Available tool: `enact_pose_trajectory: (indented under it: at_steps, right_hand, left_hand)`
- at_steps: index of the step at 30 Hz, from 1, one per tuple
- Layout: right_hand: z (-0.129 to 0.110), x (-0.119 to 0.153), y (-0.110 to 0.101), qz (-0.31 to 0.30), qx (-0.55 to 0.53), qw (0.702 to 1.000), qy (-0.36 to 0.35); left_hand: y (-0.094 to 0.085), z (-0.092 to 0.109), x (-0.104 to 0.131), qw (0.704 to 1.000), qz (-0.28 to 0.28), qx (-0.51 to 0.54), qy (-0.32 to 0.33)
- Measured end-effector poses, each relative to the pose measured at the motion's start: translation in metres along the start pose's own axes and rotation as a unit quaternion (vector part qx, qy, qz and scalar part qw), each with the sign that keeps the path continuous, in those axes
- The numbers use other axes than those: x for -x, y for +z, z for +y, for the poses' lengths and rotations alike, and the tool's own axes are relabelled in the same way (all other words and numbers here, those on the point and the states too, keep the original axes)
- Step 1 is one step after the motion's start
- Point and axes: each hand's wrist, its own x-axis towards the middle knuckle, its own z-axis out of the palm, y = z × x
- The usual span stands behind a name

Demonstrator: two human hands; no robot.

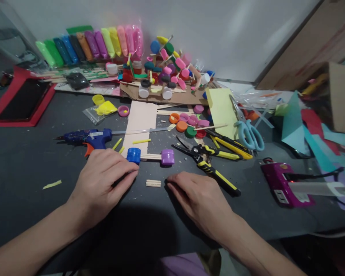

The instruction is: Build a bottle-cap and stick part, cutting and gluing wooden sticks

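My left hand (pixel 103 182) rests on the dark table with fingers curled together. Its fingertips lie against or just in front of a blue bottle cap piece (pixel 133 155). Several thin wooden sticks (pixel 151 156) join that blue piece to a purple bottle cap piece (pixel 168 157). Nearer to me lies a short bundle of cut wooden sticks (pixel 153 183), between my two hands. Just right of this bundle, my right hand (pixel 199 195) has its fingers drawn together, tips down on the table. Nothing shows between the fingers of either hand.
A blue glue gun (pixel 87 138) lies left, yellow-black cutting pliers (pixel 207 157) right. Beyond are loose bottle caps (pixel 181 126), light-blue scissors (pixel 250 134) and wrapped clay sticks (pixel 94 44). A magenta power box (pixel 278 180) sits far right, a phone (pixel 24 99) far left.
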Motion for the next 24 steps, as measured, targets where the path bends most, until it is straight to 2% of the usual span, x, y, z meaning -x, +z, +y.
enact_pose_trajectory:
  at_steps: [5,9,13,18,24]
  right_hand:
    - [-0.007,-0.006,0.005,-0.006,0.037,0.999,-0.025]
    - [-0.016,-0.016,0.007,-0.04,0.046,0.998,-0.023]
    - [-0.021,-0.022,0.004,-0.046,0.06,0.997,-0.023]
    - [-0.022,-0.023,-0.002,-0.055,0.068,0.996,-0.022]
    - [-0.016,-0.019,-0.005,-0.047,0.075,0.996,0.014]
  left_hand:
    - [-0.001,-0.001,-0.001,1.0,0.022,0.0,0.0]
    - [0.0,-0.001,-0.002,1.0,0.026,0.013,0.004]
    - [0.0,-0.001,-0.002,0.999,0.028,0.024,0.003]
    - [-0.001,0.0,-0.002,0.999,0.037,0.031,-0.004]
    - [-0.001,-0.003,0.0,0.999,0.025,0.03,-0.012]
